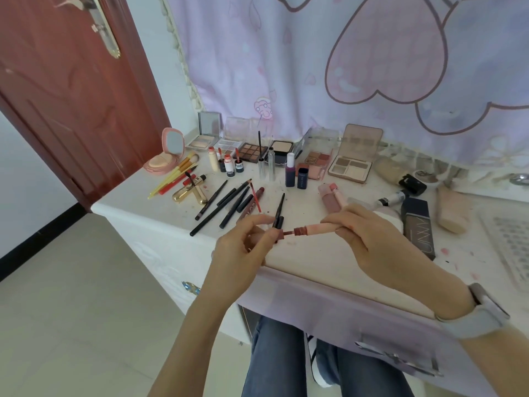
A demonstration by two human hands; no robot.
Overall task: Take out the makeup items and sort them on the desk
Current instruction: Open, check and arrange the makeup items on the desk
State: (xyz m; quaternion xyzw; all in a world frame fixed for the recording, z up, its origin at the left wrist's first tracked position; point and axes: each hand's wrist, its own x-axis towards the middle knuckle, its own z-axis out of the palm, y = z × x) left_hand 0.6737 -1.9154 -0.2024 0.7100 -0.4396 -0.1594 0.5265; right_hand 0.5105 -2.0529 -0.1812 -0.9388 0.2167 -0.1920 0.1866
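Your right hand [369,239] grips the lip gloss tube [317,228] w/ neck pointing left; your left hand [243,247] pinches its wand cap [279,234] just off the neck, above the bench [315,262] front edge, near the pencils [226,204].

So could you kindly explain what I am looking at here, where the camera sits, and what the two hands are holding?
There is no machine: a person wears a camera on the head, looking down at their own hands. The left hand pinches a dark applicator wand, and the right hand grips the pink lip-gloss tube it belongs to. On the white desk lie open eyeshadow palettes, black pencils, yellow brushes and a pink compact.
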